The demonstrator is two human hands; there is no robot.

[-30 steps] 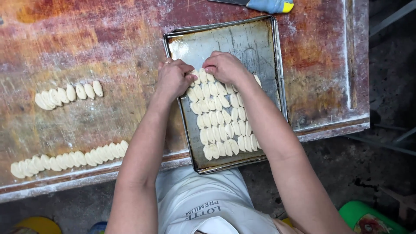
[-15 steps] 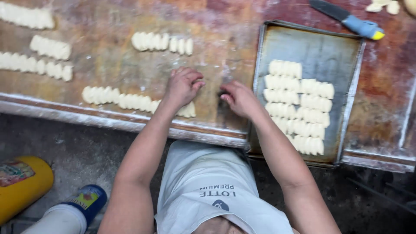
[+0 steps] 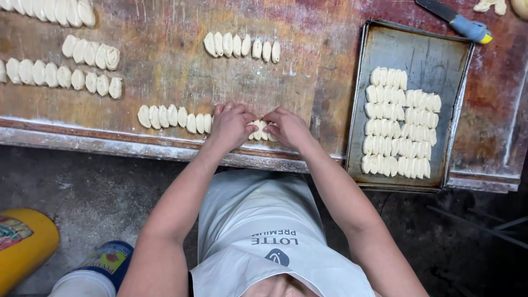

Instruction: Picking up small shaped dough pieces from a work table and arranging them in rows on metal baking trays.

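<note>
1. Both hands have closed in since half a second ago: left hand (image 3: pixel 232 125) and right hand (image 3: pixel 287 127) now grasp the near row of pale, ridged dough pieces (image 3: pixel 175 116) between them.
2. Floury, worn wooden table (image 3: pixel 165 66) lies beneath; right, a dented metal baking tray (image 3: pixel 423 55) holds packed dough rows (image 3: pixel 399 124).

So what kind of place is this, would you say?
Probably a small bakery or pastry workshop. Rows of shaped dough pieces lie on a floured, worn wooden worktable, more fill a metal baking tray, and both hands gather a row of them.
</note>
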